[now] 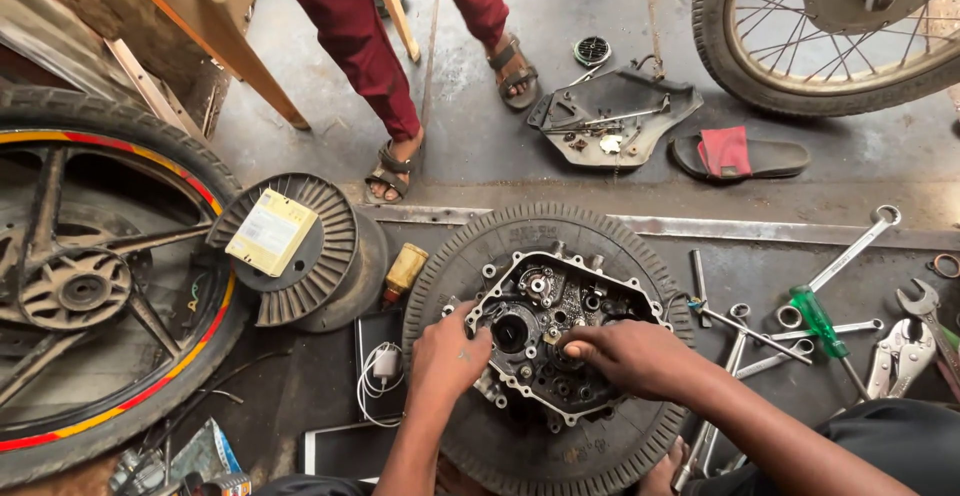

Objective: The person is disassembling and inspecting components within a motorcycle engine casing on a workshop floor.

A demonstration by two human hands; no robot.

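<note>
Engine case [548, 331]: cast metal, dull, oil-stained. Tyre [470, 256] beneath: matt ribbed rubber. Wrenches [850, 251]: bright smooth steel. Screwdriver [815, 316]: glossy green plastic handle. Floor [480, 146]: rough concrete.

A motorcycle repair workshop: wheels [100, 286], scattered spanners [850, 256], pliers [900, 356] and an opened engine case [560, 341] cover the greasy concrete floor [480, 146].

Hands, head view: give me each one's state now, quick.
Left hand: fingers curled over the left edge of the engine case, gripping it.
Right hand: fingertips pinched inside the case; whatever they hold is hidden.
</note>
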